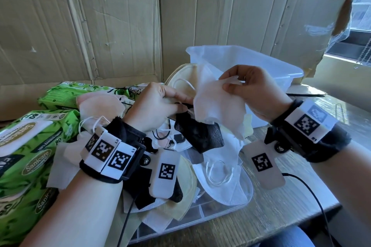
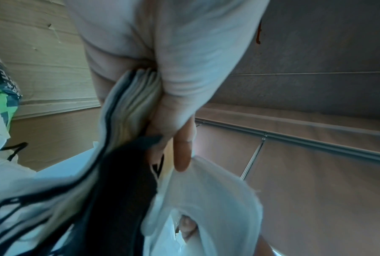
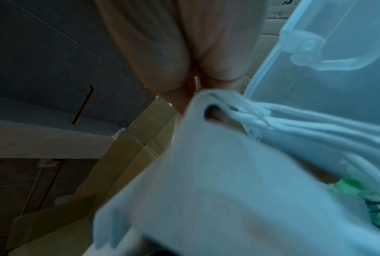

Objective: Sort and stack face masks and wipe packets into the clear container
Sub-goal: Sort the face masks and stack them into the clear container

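I see the right hand [image 1: 254, 94] raised, pinching a white mask [image 1: 218, 104]; the left hand [image 1: 158, 106] clutches a bunch of masks [image 2: 132, 105]. Both wrist views are blurred.

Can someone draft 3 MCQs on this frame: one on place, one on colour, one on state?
1. Where do the green wipe packets lie?
A. Inside the clear container
B. On the table, on the person's left
C. In the right hand

2. What colour is the mask that the right hand pinches?
A. White
B. Black
C. Green

3. What is the left hand doing?
A. Lying flat and open on the table
B. Holding a wipe packet
C. Gripping a bunch of stacked masks

Answers:
1 B: the packets sit at the left edge of the head view, outside the clear container.
2 A: the white mask hangs from the right thumb and fingers.
3 C: the left wrist view shows fingers curled round the bunch of masks, pale and black layers together.
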